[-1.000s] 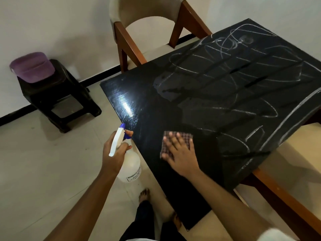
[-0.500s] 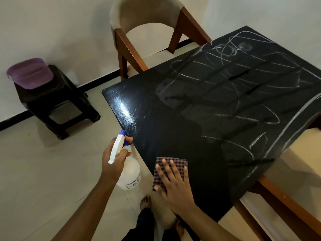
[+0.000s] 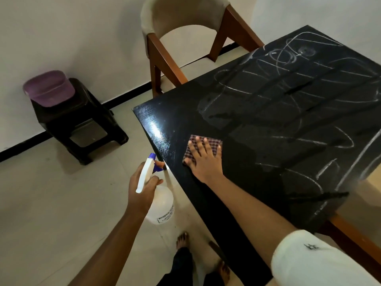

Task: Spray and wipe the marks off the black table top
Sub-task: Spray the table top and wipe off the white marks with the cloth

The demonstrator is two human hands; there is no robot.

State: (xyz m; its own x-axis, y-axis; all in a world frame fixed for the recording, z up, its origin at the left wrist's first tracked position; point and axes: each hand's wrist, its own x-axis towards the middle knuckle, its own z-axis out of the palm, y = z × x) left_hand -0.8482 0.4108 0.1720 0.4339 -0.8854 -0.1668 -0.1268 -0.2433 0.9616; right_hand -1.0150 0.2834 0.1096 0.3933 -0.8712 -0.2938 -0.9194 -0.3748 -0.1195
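The black table top [image 3: 257, 153] fills the right half of the view, with white chalk marks [image 3: 305, 79] scrawled over its far and right parts and a wet sheen near the left edge. My right hand [image 3: 206, 159] presses flat, fingers spread, on a checked cloth [image 3: 214, 142] near the table's left edge. My left hand [image 3: 142, 186] grips a white spray bottle [image 3: 160, 205] with a blue nozzle, held over the floor just left of the table edge.
A wooden chair [image 3: 185, 38] with a beige back stands at the table's far side. A dark stool [image 3: 78, 120] carrying a purple tub [image 3: 48, 88] sits by the wall at left. My bare feet [image 3: 182, 240] stand on the tiled floor below.
My right hand has slid the cloth away from me along the table's left edge, after pulling it toward me half a second ago. The left hand keeps the bottle in about the same place.
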